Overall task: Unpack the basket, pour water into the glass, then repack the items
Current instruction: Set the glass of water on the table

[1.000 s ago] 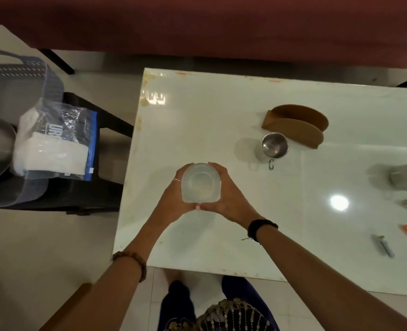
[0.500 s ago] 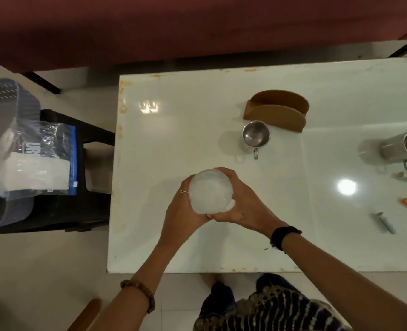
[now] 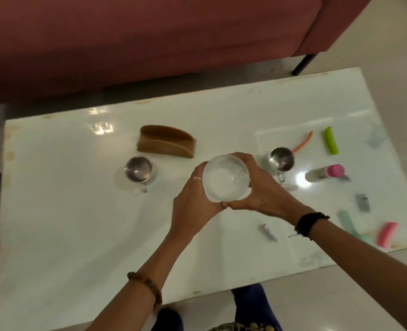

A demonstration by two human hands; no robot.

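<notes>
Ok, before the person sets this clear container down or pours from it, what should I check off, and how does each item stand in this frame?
1. Grip: left hand and right hand both wrap the clear container: ok.
2. Container upright, mouth toward the camera: ok.
3. Lid on or off: cannot tell.
4. Receiving cup ready: left steel cup stands upright and open on the white table: ok.
5. Right steel cup sits close beside the right hand, a knock risk: not ok.
6. Bare table below the hands for setting down: ok.
</notes>
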